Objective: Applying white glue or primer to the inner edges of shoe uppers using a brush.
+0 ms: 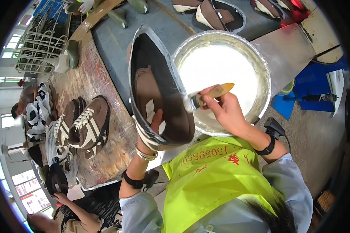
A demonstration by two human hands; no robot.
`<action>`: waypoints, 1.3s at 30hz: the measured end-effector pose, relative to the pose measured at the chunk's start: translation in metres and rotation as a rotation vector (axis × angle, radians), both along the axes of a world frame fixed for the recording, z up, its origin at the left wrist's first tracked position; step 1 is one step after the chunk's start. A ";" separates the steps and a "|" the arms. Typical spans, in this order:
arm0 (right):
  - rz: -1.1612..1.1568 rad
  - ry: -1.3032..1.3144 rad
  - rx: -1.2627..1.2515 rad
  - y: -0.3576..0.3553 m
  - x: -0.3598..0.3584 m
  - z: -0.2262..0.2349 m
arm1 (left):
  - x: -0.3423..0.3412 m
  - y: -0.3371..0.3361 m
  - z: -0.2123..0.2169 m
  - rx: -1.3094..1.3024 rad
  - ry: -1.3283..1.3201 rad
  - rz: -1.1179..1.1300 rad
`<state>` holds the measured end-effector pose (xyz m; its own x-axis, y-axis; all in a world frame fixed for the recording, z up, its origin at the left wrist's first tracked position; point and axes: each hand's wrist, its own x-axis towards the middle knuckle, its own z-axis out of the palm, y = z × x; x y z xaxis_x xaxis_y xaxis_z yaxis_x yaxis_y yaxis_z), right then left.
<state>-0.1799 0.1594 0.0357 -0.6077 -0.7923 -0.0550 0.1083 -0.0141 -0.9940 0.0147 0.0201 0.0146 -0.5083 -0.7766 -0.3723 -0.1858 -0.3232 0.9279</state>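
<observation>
My left hand [156, 123] is closed on a brown shoe upper [179, 123], its thumb over the edge. The upper is tilted, its dark lining facing me and a grey-white band along its rim. In my right hand [228, 113] is a paintbrush [221, 90] with a yellowish wooden handle. Its whitish bristles meet the upper's right-hand edge in view; whether they press on it I cannot tell. Behind the brush stands a round metal pot [266, 77], holding a bright white liquid [225, 64]. Its rim is crusted with the same white.
Finished brown sneakers [90, 122] with white laces stand on the stained board [105, 167] at left. More uppers [217, 17] lie beyond the pot, near green shoe lasts [118, 17]. A wire rack [41, 46] is far left. A co-worker's hand [61, 199] holds a dark shoe piece lower left.
</observation>
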 end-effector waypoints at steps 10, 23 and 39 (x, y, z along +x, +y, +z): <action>0.488 -0.410 0.066 0.005 -0.005 0.038 | 0.052 -0.041 -0.070 -0.193 0.218 -0.164; 0.171 0.280 -0.192 -0.020 -0.008 0.025 | 0.025 0.002 0.015 -0.494 -0.058 -0.109; 0.339 -0.204 -0.169 -0.014 0.003 0.030 | -0.024 -0.095 0.009 -0.303 0.405 -0.009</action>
<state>-0.1773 0.1451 0.0654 -0.3018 -0.9534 0.0006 0.3288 -0.1046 -0.9386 -0.0093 -0.0754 0.0241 -0.5723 -0.8142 0.0977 0.2068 -0.0280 0.9780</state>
